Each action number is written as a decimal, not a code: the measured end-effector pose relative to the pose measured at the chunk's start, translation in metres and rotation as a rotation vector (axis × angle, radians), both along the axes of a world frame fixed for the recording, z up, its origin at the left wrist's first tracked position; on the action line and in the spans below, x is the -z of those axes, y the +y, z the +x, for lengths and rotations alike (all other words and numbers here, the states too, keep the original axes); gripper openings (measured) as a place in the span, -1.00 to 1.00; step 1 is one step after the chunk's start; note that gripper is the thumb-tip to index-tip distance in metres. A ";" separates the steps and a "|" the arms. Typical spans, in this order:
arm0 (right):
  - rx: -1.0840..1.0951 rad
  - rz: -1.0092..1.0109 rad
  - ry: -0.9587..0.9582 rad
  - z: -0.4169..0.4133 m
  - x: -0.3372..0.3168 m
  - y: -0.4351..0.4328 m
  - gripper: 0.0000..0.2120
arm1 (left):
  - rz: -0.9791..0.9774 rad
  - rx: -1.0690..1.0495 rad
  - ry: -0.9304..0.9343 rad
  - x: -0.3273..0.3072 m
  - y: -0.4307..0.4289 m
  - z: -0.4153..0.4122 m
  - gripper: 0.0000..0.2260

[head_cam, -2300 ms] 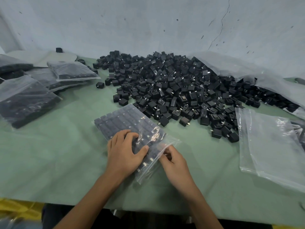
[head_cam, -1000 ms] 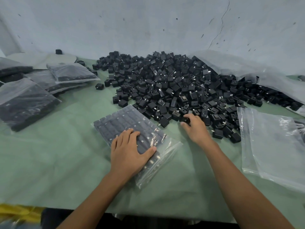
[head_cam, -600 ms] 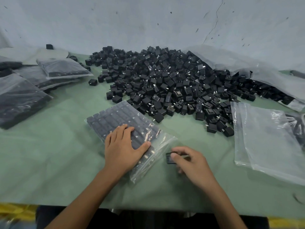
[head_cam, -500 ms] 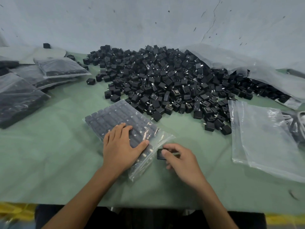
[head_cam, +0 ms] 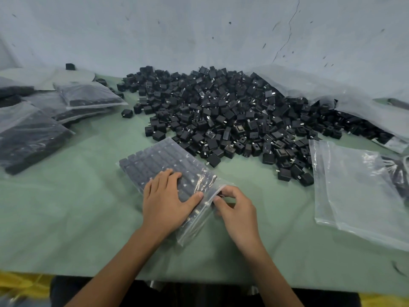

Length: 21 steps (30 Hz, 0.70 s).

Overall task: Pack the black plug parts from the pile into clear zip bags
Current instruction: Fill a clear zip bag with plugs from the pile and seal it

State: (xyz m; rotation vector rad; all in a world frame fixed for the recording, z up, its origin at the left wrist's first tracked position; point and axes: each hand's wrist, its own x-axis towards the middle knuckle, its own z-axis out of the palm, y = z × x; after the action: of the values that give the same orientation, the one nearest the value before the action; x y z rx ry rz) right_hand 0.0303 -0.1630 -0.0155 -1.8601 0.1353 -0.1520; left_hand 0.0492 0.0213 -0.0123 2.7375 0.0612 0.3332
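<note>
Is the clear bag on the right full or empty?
Empty: the clear bag lies flat, green table showing through, nothing inside.

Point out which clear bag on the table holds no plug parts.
The flat bag at the right edge: you see green table through it. The bag under the left hand and the bags at far left show black parts inside.
</note>
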 end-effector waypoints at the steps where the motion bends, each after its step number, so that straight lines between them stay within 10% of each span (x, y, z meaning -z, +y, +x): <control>1: -0.002 0.002 0.013 0.001 0.000 0.002 -0.88 | -0.003 0.001 -0.001 0.000 0.000 0.000 -0.18; 21: -0.286 -0.100 0.045 -0.004 -0.005 -0.010 -0.72 | 0.021 -0.005 0.067 -0.014 -0.012 0.020 -0.26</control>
State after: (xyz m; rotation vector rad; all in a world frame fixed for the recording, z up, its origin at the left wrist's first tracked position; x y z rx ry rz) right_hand 0.0262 -0.1731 -0.0107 -1.9613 -0.1096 0.0827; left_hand 0.0691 0.0097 0.0021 2.7698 0.0822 0.2449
